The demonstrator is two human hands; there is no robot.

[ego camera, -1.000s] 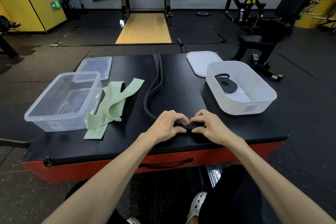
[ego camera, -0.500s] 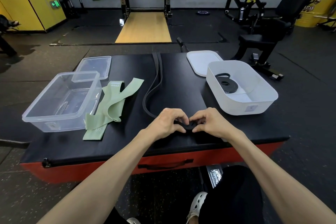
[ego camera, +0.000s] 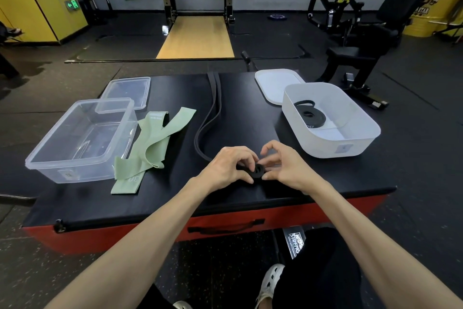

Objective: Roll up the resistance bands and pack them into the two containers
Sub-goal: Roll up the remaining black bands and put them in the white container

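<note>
A long black resistance band [ego camera: 213,110] runs from the far edge of the black mat toward me, and its near end is wound into a small tight coil [ego camera: 258,170]. My left hand [ego camera: 228,167] and my right hand [ego camera: 283,165] pinch that coil from either side near the mat's front. A pale green band [ego camera: 152,140] lies loosely folded to the left. The clear container [ego camera: 50,158] on the left holds nothing. The white container [ego camera: 350,148] on the right holds one rolled black band [ego camera: 312,113].
A clear lid [ego camera: 127,88] lies behind the clear container and a white lid [ego camera: 273,83] behind the white one. The mat [ego camera: 250,98] tops a red box with a front handle. Gym machines and a lifting platform stand beyond on the dark floor.
The coil has grown a little and now shows between my fingers. My right hand's fingers have lifted and spread slightly; both hands stay at the same spot.
</note>
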